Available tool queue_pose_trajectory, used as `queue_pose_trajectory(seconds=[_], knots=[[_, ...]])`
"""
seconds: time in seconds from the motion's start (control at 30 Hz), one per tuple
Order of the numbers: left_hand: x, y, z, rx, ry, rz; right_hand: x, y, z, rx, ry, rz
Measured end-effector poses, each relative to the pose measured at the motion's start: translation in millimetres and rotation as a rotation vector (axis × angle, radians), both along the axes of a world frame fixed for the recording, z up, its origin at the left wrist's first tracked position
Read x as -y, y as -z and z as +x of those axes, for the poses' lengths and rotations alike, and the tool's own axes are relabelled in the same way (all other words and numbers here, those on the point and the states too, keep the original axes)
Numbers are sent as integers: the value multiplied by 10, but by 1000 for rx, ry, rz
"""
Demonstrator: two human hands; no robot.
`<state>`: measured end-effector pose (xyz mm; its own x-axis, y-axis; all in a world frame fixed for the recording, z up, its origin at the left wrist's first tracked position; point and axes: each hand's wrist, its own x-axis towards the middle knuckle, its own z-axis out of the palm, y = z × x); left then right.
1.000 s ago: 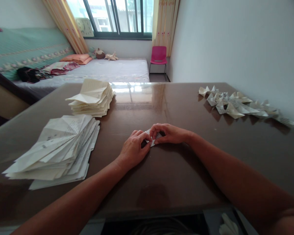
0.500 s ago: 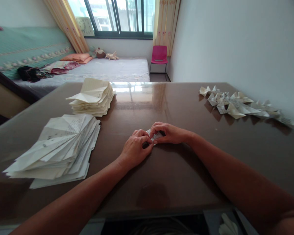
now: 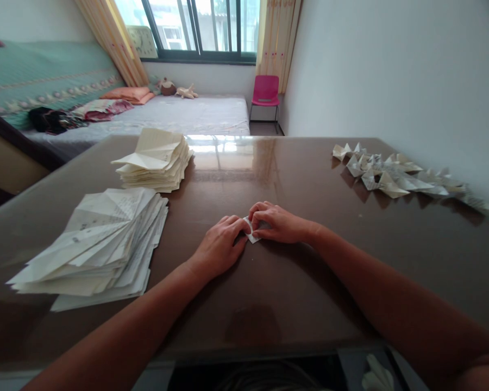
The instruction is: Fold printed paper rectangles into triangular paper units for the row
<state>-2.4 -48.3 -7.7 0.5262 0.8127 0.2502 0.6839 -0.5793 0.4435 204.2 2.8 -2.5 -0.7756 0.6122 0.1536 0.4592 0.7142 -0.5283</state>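
A small folded piece of paper (image 3: 252, 237) lies on the brown table between my two hands, mostly covered by fingers. My left hand (image 3: 224, 243) has its fingers closed at the paper's left edge, with thumb and fingertips pressing there. From the right, my right hand (image 3: 275, 221) pinches the same paper with curled fingers and the thumb low. The fingertips of both hands are close together over it. What lies under the right palm is hidden.
Stacks of creased white paper (image 3: 101, 244) and cream paper (image 3: 155, 160) stand on the left of the table (image 3: 244, 304). Several folded paper shapes (image 3: 391, 174) line the far right, near the wall. A bed (image 3: 204, 117) and a pink chair (image 3: 265, 92) are beyond.
My left hand's fingers have shifted slightly left and the thumb has drawn back, so more of the folded paper's near corner shows. The right hand stays nearly in place.
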Motion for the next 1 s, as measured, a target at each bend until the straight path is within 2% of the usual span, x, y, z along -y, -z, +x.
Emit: queue_pose_trajectory(seconds=[0.27,0.43,0.67,0.87,1.0], knots=[[-67,-93,-105,-111,181,82,-17,19,5,-124,11,-37],[-71,-115,-115,-230,262,165,20,1,24,-81,62,20],[-141,-129,-86,-304,304,244,91,-179,164,38,-75,60],[-224,-87,-87,-288,308,262,62,-233,270,65,-72,26],[-199,-91,-82,-297,275,281,100,-252,228,144,-106,122]])
